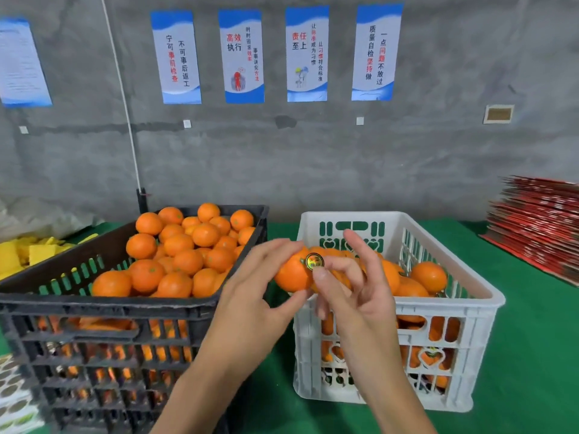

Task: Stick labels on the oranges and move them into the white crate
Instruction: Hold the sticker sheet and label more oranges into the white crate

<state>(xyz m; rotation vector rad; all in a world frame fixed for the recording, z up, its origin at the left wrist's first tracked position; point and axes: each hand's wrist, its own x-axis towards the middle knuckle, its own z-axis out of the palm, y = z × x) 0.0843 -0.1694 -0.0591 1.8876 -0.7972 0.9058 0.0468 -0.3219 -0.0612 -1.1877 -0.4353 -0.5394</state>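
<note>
Holding an orange (291,274) over the near-left corner of the white crate (451,311), the left hand (247,296) grips it with fingers curled over the top and thumb under. Right hand (360,289) sits just right of the orange; its thumb presses a round gold label (314,260) against the peel, remaining fingers spread and loosely bent, gripping nothing. Label lies on the side of the orange facing the camera.

White crate stands on the green worktop (532,355), partly filled with oranges; a few show above the fill toward its right wall, more through the side slots.

Left of the white crate, just beside it: black crate (103,308), heaped with oranges above the rim.

Far left of the white crate, at the frame's bottom edge: sticker sheets (12,389) with rows of round labels, partly cut off.

Left of the white crate and behind the black one: yellow pieces (28,252) in a pile; what they are cannot be told.

Right of the white crate, well apart: stack of red flat sheets (539,223) on the worktop edge.

Behind the white crate: grey concrete wall (313,167) carrying four blue-and-white posters (307,54) in a row, a fifth sheet at far left, and a white cord (125,104) running down toward the black crate.
</note>
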